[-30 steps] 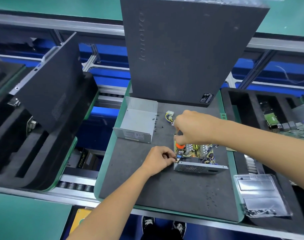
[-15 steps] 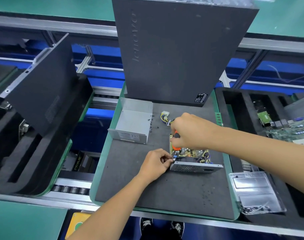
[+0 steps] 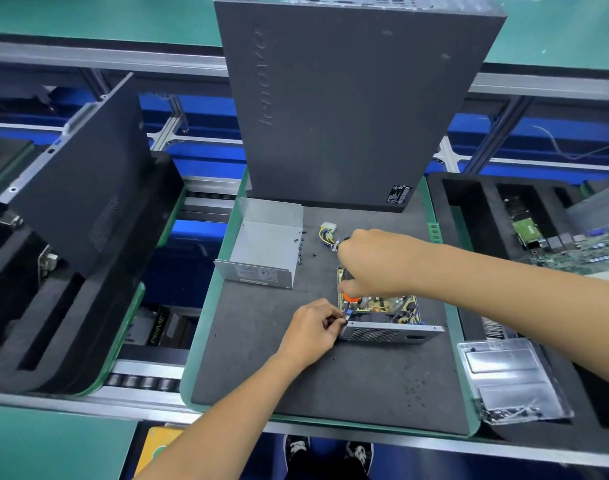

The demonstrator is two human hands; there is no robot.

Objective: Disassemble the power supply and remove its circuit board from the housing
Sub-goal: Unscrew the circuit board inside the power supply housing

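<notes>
Grey foam covers the tabletop (image 3: 261,368), where the opened power supply housing (image 3: 389,332) sits near the middle with its circuit board (image 3: 382,303) inside. The right hand (image 3: 376,261) curls its fingers round an orange-handled screwdriver (image 3: 350,296) held over the board's left end. The left hand (image 3: 313,332) pinches the housing's front-left corner. The removed metal cover (image 3: 265,247) lies apart to the left, loose screws (image 3: 300,249) beside it.

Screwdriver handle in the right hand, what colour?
Orange and black, on the screwdriver below the right hand; head view, the only one.
</notes>
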